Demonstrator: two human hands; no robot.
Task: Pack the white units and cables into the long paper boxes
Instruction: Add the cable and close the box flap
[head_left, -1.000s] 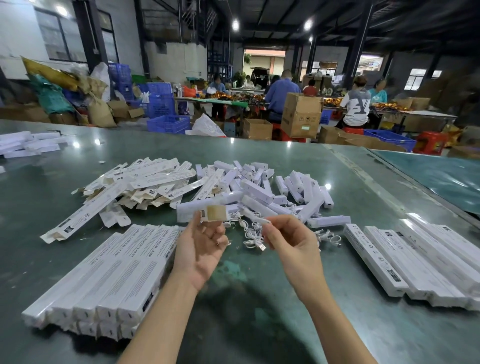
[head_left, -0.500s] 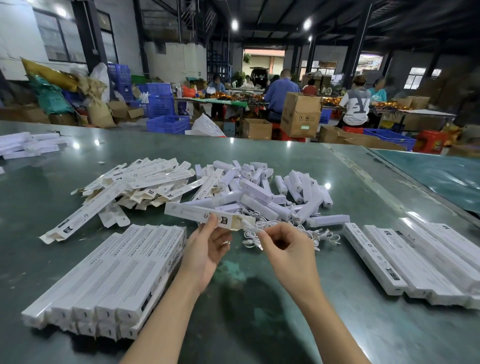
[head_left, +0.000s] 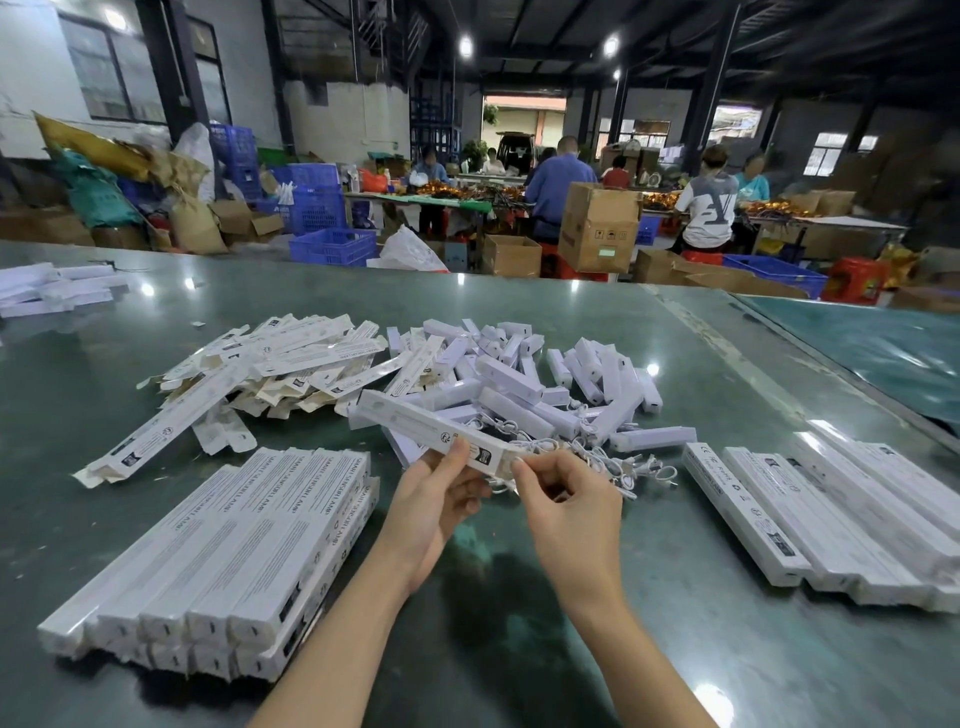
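- Boxes (head_left: 249, 540): white with black print
- Units (head_left: 511, 371): plain white
- Cables (head_left: 597, 457): white
- Tabletop (head_left: 519, 623): dark glossy green
- Crates (head_left: 332, 245): blue

— What can't you see well?

— The near end of the long box (head_left: 431, 434) is hidden behind the left hand (head_left: 434, 499) and the right hand (head_left: 569, 506). The print on it is too small to read.

— Anything else?

— The white boxes on the right (head_left: 831, 519) run off the edge. So does the far pile (head_left: 52, 288) on the left. The people at the back (head_left: 706, 208) are blurry.
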